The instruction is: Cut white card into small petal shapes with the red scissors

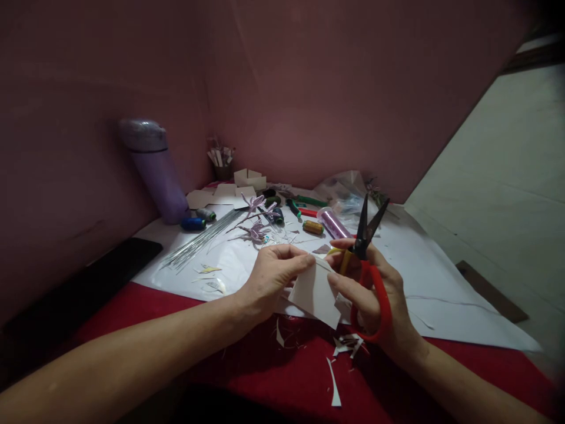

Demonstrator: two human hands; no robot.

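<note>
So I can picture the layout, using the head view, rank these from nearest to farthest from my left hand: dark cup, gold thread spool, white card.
1. White card: pinched in the left hand, touching it.
2. Gold thread spool: beyond that hand, slightly right.
3. Dark cup: far back, left, near the corner.
</note>
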